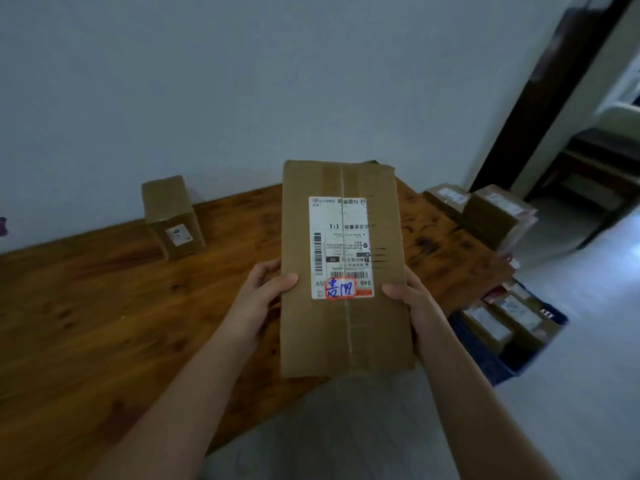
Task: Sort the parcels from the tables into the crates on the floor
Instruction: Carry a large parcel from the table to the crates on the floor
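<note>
A flat brown cardboard parcel (pixel 346 334) with a white shipping label and a red-framed handwritten sticker is held up in front of me, above the edge of the wooden table (pixel 104 306). My left hand (pixel 263 289) grips its left edge, thumb on the top face. My right hand (pixel 408 292) grips the right edge the same way. A small upright cardboard box (pixel 171 216) stands on the table near the wall. On the floor to the right sits a dark blue crate (pixel 485 362) holding several parcels.
More cardboard parcels (pixel 491 213) are stacked on the floor beyond the table's far right corner. A dark door frame (pixel 540 98) opens to another room at the right. Pale floor (pixel 571 393) lies in front of the crate.
</note>
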Motion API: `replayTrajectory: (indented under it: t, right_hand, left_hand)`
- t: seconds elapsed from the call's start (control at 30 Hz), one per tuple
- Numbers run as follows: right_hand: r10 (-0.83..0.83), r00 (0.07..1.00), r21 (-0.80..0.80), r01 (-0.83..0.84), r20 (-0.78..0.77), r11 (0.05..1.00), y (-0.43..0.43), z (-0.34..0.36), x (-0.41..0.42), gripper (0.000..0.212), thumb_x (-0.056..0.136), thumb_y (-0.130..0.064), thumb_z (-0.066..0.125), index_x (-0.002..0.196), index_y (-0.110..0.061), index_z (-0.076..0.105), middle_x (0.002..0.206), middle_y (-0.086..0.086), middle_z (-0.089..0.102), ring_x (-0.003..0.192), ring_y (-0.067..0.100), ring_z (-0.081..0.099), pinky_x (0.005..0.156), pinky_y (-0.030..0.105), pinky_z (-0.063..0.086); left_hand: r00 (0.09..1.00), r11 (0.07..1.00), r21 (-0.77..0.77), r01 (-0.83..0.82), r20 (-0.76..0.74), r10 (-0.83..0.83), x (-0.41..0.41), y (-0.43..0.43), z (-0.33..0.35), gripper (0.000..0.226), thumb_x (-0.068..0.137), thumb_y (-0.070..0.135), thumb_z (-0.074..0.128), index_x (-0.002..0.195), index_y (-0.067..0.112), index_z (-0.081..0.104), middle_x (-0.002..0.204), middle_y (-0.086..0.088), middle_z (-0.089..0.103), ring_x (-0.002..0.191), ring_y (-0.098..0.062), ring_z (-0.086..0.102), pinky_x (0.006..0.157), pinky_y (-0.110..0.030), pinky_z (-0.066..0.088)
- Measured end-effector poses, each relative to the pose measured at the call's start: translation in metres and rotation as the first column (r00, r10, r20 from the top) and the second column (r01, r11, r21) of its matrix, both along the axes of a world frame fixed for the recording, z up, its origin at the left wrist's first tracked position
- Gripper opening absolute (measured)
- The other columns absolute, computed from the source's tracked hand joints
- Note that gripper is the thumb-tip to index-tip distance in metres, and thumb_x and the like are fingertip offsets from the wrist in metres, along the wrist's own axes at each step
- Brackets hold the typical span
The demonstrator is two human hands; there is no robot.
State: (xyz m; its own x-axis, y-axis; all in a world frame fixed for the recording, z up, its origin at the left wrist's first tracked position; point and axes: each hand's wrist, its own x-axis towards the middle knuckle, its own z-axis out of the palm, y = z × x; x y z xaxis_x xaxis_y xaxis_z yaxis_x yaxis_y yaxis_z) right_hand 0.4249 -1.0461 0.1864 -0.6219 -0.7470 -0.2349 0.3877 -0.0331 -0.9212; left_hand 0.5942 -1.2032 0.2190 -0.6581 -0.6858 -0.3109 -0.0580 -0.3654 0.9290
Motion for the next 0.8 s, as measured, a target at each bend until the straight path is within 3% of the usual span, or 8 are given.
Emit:
replayTrajectory:
  t: [0.07,0.2,0.37,0.57,0.73,0.8]
  right_hand:
    - [-0.033,0.999,0.0,0.033,-0.003,0.999,0.047,0.002,-0.027,0.094,0.043,-0.026,0.083,0.133,-0.021,0.054,0.117,0.013,0.068,0.107,0.037,0.063,0.085,0.05,0.052]
    - [-0.071,0.997,-0.03,0.07,-0.037,0.997,0.14,0.012,-0.081,0.065,0.065,-0.013,0.068,0.129,-0.019,0.056,0.114,0.014,0.069,0.1,0.032,0.067,0.075,0.041,0.057]
    - [-0.102,0.994,0.002,0.102,-0.031,0.995,0.213,0.016,-0.14,0.069,0.067,-0.016,0.07,0.133,-0.021,0.052,0.121,0.014,0.065,0.108,0.036,0.063,0.09,0.054,0.051]
    - [-0.136,0.99,0.027,0.137,-0.029,0.99,0.233,0.012,-0.214,0.066,0.068,-0.016,0.066,0.133,-0.02,0.054,0.117,0.011,0.068,0.104,0.035,0.065,0.083,0.049,0.055]
    - [-0.13,0.991,0.069,0.132,-0.041,0.989,0.218,0.007,-0.308,0.066,0.066,-0.019,0.069,0.131,-0.025,0.055,0.116,0.008,0.069,0.106,0.033,0.065,0.09,0.051,0.052]
    - [-0.12,0.991,0.066,0.124,-0.057,0.99,0.209,0.008,-0.35,0.067,0.067,-0.019,0.07,0.132,-0.025,0.054,0.116,0.008,0.069,0.105,0.032,0.066,0.086,0.049,0.053]
  left_hand:
    - [1.0,1.0,0.008,0.028,-0.008,-0.028,-0.034,0.041,-0.002,0.043,0.07,0.028,0.072,0.109,0.022,0.056,0.106,-0.006,0.068,0.096,-0.024,0.065,0.08,-0.041,0.051]
    - [0.994,0.994,0.022,0.106,-0.024,-0.105,-0.103,0.124,-0.005,0.044,0.071,0.029,0.073,0.111,0.022,0.055,0.105,-0.006,0.07,0.096,-0.024,0.066,0.083,-0.04,0.051]
    - [0.985,0.984,0.039,0.174,-0.027,-0.173,-0.169,0.187,-0.002,0.03,0.083,0.022,0.065,0.112,0.019,0.056,0.1,-0.006,0.07,0.092,-0.022,0.066,0.071,-0.034,0.05]
    - [0.983,0.981,0.062,0.183,-0.03,-0.182,-0.246,0.21,-0.007,0.03,0.084,0.021,0.063,0.113,0.017,0.054,0.098,-0.006,0.069,0.086,-0.02,0.066,0.065,-0.03,0.05]
    - [0.99,0.989,0.047,0.142,-0.013,-0.142,-0.335,0.196,-0.02,0.025,0.081,0.023,0.067,0.104,0.017,0.058,0.105,-0.008,0.07,0.097,-0.024,0.066,0.086,-0.04,0.05]
    - [0.991,0.99,0.062,0.127,-0.038,-0.125,-0.376,0.188,-0.022,0.03,0.082,0.023,0.067,0.109,0.016,0.057,0.104,-0.007,0.07,0.096,-0.023,0.066,0.083,-0.039,0.051]
